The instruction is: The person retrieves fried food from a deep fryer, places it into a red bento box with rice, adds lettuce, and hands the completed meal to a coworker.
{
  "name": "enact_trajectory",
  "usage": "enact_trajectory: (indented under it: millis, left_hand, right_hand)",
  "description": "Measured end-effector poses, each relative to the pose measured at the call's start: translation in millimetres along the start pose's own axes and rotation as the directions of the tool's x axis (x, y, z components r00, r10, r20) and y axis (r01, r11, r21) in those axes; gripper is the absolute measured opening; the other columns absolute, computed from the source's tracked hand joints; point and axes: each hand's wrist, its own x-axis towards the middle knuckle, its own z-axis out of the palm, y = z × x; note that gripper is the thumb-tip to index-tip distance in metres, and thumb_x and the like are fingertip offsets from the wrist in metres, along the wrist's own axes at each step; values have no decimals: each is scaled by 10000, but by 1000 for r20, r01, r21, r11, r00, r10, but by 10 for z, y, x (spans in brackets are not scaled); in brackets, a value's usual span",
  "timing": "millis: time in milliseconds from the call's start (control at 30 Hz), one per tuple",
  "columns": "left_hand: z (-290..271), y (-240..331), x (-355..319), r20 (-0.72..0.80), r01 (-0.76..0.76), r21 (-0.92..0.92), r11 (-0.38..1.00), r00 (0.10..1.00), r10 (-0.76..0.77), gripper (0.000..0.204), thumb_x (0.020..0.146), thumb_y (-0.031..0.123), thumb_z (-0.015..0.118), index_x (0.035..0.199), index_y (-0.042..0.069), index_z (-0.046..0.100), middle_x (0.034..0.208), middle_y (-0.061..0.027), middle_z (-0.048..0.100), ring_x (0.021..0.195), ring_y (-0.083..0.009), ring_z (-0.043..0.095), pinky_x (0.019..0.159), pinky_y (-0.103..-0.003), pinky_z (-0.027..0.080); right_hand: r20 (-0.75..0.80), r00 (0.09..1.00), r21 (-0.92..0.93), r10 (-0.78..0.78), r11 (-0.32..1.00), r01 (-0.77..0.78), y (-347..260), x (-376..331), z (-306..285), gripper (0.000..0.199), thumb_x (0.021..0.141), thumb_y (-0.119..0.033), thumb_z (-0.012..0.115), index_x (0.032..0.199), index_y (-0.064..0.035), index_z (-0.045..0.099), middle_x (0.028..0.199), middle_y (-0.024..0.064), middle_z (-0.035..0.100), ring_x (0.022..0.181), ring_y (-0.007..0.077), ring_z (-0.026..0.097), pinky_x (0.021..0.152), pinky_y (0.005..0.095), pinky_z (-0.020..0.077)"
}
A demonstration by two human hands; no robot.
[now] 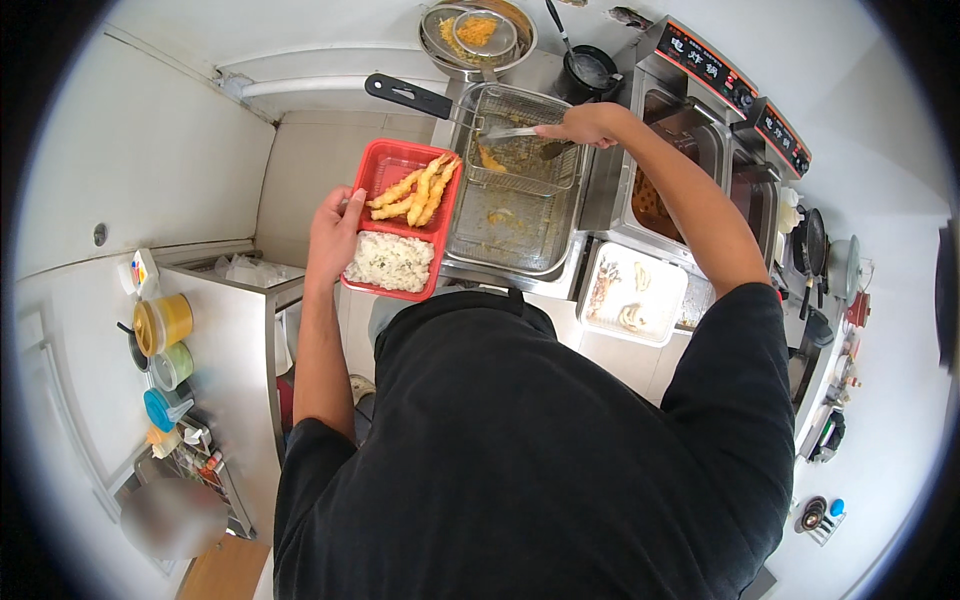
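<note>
My left hand (pixel 333 235) grips the left side of a red two-compartment takeaway box (pixel 384 172), thumb over the rim. Several battered fried shrimp (pixel 425 195) lie in its far compartment, and white rice with dark flecks (pixel 390 262) fills the near one. My right hand (pixel 590 125) is closed around metal tongs (pixel 512 134), which reach left over a wire fry basket (pixel 535 185). Below the tongs' tip lies a golden fried piece (pixel 490 158) in the basket. The basket, with its black handle (pixel 408 97) pointing left, rests over a crumb-strewn draining tray (pixel 520 240).
Electric fryers (pixel 650 205) stand to the right. Nearer is a white tray (pixel 660 312) holding pale pieces. At the back are a strainer bowl (pixel 530 45) with orange crumbs and a black pot (pixel 590 70). A steel counter (pixel 230 345) is at left, beside a person (pixel 175 518).
</note>
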Motion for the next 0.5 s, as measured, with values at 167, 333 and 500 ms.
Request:
enact_trajectory:
  millis: [167, 333, 500]
  left_hand:
    - [-14, -87, 17, -18, 15, -15, 1000, 1000, -15, 235, 1022, 242, 555, 911, 38, 593, 659, -3, 577, 589, -51, 466, 538, -269, 394]
    - [-6, -147, 47, -74, -97, 50, 994, 992, 101, 248, 1020, 247, 557, 893, 36, 584, 638, -4, 554, 583, -56, 438, 530, -276, 373]
    - [45, -102, 68, -67, -81, 45, 996, 994, 84, 256, 1024, 244, 550, 879, 33, 574, 640, -15, 569, 586, -67, 453, 535, -281, 383]
  right_hand:
    - [10, 1000, -1, 24, 1000, -24, -42, -4, 17, 888, 919, -749, 399, 542, 43, 535, 492, 100, 442, 422, 250, 456, 419, 404, 391]
    - [77, 994, -84, -76, 993, 83, -310, 190, 57, 735, 1021, -548, 350, 644, 40, 579, 555, 143, 525, 481, 280, 537, 492, 444, 459]
    - [89, 992, -23, -93, 995, 95, -395, 333, 149, 647, 1024, -475, 368, 690, 40, 574, 574, 138, 536, 498, 283, 552, 485, 452, 454]
